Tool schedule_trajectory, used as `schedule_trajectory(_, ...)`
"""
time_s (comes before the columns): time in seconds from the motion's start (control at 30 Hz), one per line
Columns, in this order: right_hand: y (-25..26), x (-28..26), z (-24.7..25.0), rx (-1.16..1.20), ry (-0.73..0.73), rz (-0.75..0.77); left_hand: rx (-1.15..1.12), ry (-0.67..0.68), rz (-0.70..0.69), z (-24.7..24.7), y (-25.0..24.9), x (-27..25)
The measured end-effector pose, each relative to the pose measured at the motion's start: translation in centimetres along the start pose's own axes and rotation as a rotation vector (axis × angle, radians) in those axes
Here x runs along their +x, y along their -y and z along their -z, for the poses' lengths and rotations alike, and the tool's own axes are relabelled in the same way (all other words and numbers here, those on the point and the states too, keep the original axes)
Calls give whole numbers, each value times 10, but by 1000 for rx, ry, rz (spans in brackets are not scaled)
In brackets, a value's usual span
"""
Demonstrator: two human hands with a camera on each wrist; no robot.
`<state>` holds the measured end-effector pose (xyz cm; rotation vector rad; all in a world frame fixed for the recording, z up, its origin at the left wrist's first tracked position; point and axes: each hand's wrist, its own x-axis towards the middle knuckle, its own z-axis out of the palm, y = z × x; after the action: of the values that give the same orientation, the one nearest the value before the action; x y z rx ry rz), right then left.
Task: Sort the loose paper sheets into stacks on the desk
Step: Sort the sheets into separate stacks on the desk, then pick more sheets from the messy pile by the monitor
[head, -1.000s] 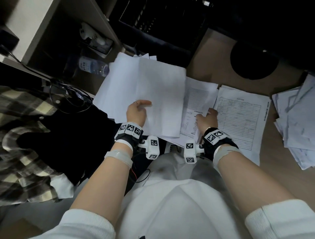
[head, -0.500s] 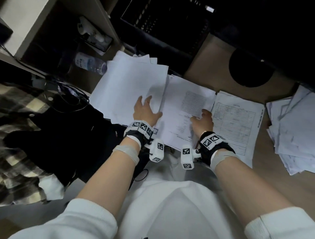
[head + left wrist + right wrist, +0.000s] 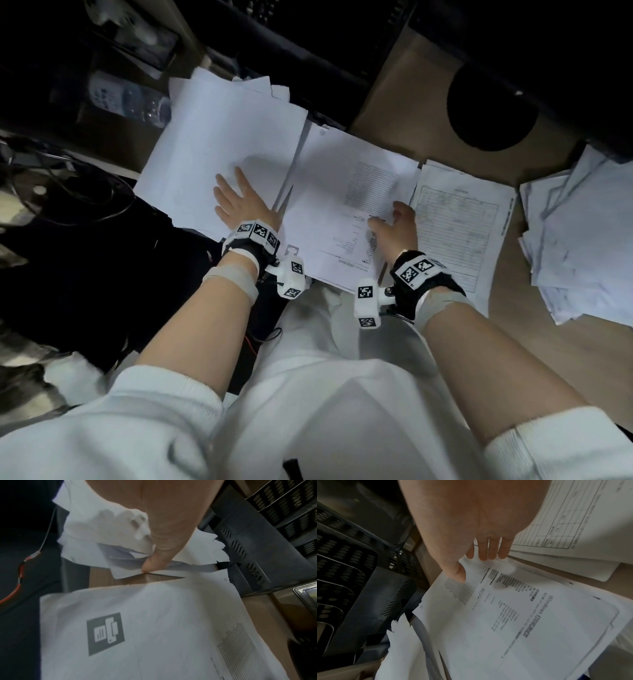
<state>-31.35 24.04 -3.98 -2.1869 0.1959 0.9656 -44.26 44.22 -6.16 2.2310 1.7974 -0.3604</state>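
Note:
A stack of blank white sheets lies at the desk's left edge. My left hand rests flat on it with the fingers spread; in the left wrist view the thumb touches the stack's edge. Beside it lies a printed sheet with a text block. My right hand rests on its right side, fingers straight and thumb on the print. A stack of ruled forms lies to the right, then a loose pile of sheets.
A black perforated file tray stands behind the papers. A dark round disc lies on the wooden desk at the back right. A water bottle and cables sit left, off the desk.
The blank sheet my left hand held now lies on the left stack, and that hand has flattened on top. The right hand stays on the printed sheet, which is now uncovered.

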Motion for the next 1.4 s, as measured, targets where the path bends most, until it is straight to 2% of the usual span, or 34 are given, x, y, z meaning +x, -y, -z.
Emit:
schedule_trajectory(0.03,3,0,-1,-10,3,1,12,-58,19,2,2,1)
schedule_trajectory(0.07,5,2,-1,-38,-5,1,9,-46,18,5,2,0)
schedule_trajectory(0.17,8,7,0,-180,-107,-58,-105,156,-62,14,-6,-2)
schedule_trajectory(0.27,5,9,1,-132,-130,-188,-334,173,-240,20,-16,-7)
schedule_trajectory(0.3,5,9,1,-104,-116,-203,-408,223,-265,20,-18,-10)
schedule_trajectory(0.43,7,12,4,-46,-39,-160,-536,484,-199,21,-28,-25)
schedule_trajectory(0.6,-3,15,36,-4,-14,-154,-595,481,-224,21,-55,-46)
schedule_trajectory(0.8,-42,13,106,-4,24,-194,-673,539,-308,25,-127,-97)
schedule_trajectory(0.9,-57,16,142,60,0,-173,-701,554,-286,19,-162,-130)
schedule_trajectory(1.0,-67,21,194,80,-44,-129,-763,594,-248,6,-203,-171)
schedule_trajectory(1.1,-90,32,259,124,-77,-104,-754,628,-280,-11,-252,-220)
schedule_trajectory(1.27,-150,54,371,249,-154,-203,-661,733,-231,-53,-346,-294)
schedule_trajectory(1.4,-192,72,428,246,-253,-338,-613,732,-201,-71,-395,-338)
